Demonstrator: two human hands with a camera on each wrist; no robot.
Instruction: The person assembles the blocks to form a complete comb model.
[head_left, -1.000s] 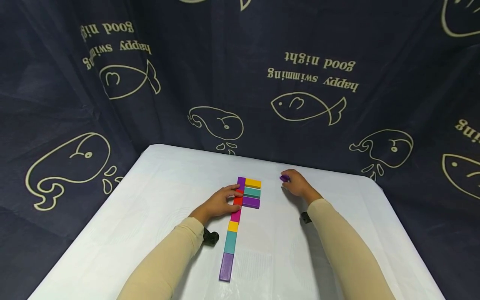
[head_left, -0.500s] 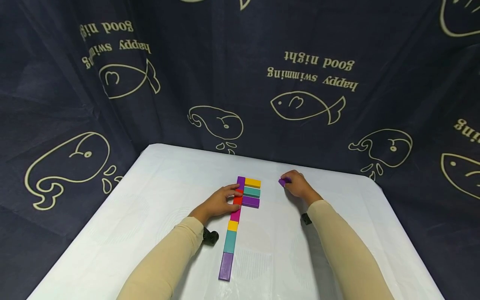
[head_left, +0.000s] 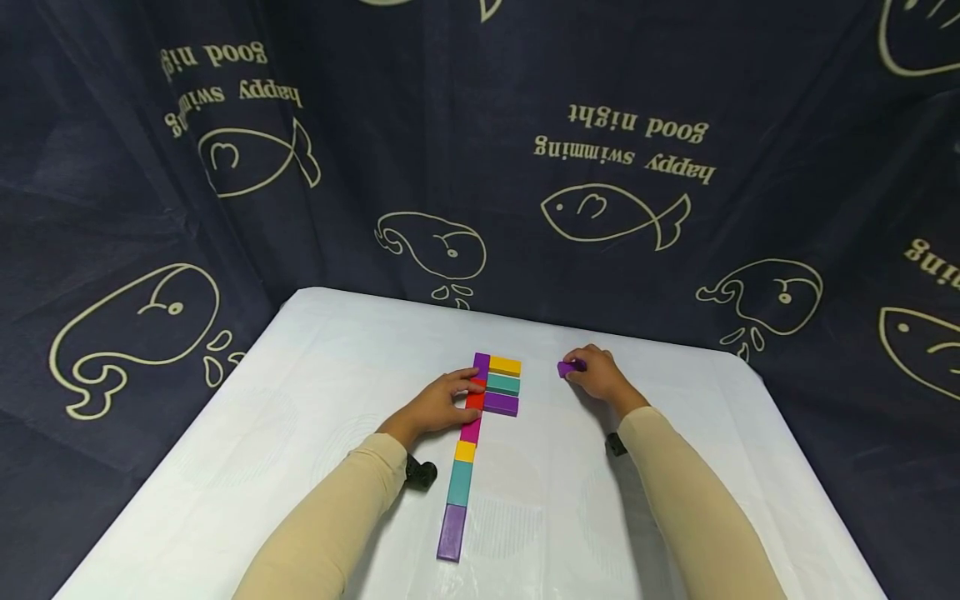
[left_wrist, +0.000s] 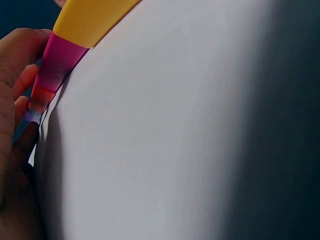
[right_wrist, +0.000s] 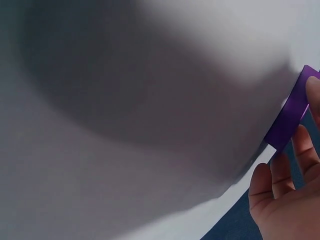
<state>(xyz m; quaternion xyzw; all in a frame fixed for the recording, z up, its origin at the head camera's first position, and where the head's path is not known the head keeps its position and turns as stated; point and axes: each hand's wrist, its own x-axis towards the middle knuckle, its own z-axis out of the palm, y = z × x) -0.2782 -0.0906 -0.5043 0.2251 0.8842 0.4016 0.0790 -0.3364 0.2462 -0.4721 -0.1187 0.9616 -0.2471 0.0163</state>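
In the head view a column of coloured blocks lies end to end on the table. My left hand (head_left: pixel 437 403) rests beside its upper part, fingertips on the red block (head_left: pixel 475 401) and thumb at the pink block (head_left: pixel 470 431). The left wrist view shows those fingers along the side of the pink block (left_wrist: pixel 59 62), near a yellow block (left_wrist: pixel 92 20). To the right, my right hand (head_left: pixel 600 372) pinches a purple block (head_left: pixel 567 367) between thumb and fingers. The right wrist view shows that purple block (right_wrist: pixel 292 110) close over the table, partly covered by the thumb.
Right of the column's top lie a yellow block (head_left: pixel 506 367), a teal block (head_left: pixel 503 384) and a purple block (head_left: pixel 501 404). The column continues down to a purple block (head_left: pixel 452 533). Behind the white table (head_left: pixel 337 342) hangs a dark printed cloth (head_left: pixel 465 125).
The purple block in my right hand has turned and come slightly nearer, showing more of itself left of the fingers. My left hand has stayed on the column.
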